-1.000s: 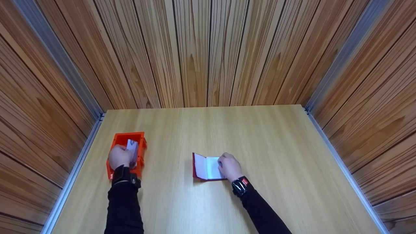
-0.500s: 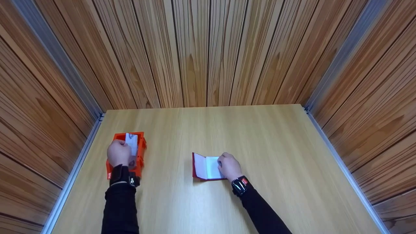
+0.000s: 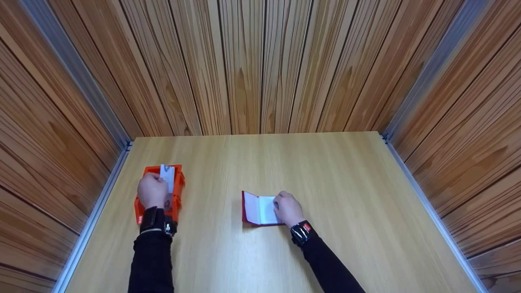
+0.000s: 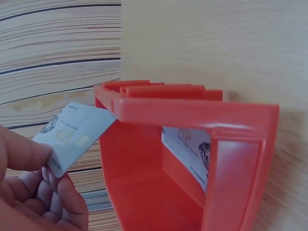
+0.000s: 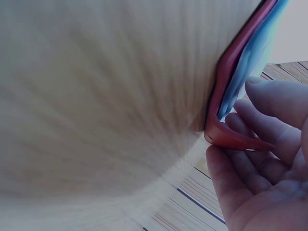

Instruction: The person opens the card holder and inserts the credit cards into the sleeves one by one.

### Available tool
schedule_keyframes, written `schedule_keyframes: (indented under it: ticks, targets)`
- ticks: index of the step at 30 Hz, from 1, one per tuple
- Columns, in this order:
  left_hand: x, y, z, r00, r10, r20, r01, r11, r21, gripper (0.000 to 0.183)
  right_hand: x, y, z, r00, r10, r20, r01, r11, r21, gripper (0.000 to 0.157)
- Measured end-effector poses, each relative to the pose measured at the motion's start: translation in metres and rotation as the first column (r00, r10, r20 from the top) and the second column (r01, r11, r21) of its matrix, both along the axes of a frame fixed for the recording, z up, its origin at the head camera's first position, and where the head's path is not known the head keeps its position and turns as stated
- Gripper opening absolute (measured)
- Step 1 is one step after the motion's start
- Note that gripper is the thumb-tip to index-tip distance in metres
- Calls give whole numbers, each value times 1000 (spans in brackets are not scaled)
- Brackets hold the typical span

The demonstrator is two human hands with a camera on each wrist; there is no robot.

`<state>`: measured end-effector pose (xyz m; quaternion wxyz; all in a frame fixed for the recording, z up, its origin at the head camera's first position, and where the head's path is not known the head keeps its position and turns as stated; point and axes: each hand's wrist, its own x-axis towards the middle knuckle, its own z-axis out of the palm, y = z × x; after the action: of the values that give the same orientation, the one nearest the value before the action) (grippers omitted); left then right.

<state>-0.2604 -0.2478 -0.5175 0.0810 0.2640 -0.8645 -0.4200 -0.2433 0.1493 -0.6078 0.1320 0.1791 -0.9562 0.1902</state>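
Note:
At the left of the head view my left hand (image 3: 152, 190) is over an orange plastic bin (image 3: 178, 199). It pinches a white printed card (image 4: 77, 137) between thumb and fingers; in the left wrist view the card is tilted, one corner by the bin's rim. Another white printed card (image 4: 185, 149) leans inside against the bin wall. Near the table's middle my right hand (image 3: 288, 208) grips the right side of a red card holder (image 3: 243, 207), which lies open with pale clear sleeves (image 3: 266, 209). In the right wrist view the fingers are around its red cover flap (image 5: 236, 140).
The light wood table (image 3: 333, 175) carries the bin and the holder, with a stretch of tabletop between them. Wood-plank walls (image 3: 244, 65) stand at the back and both sides. Metal rails (image 3: 431, 219) run along the side edges.
My left hand has moved slightly up and away with the card, which now reaches the bin's far rim. My right hand and the card holder stay in place.

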Motion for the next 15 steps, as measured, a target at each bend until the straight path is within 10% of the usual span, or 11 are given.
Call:
schedule_keyframes:
  ticks: [15]
  targets:
    - [-6, 20, 19, 996, -2, -92, 2, 1000, 0, 29, 0, 1, 0, 1000, 5, -21, -5, 1000, 12, 13]
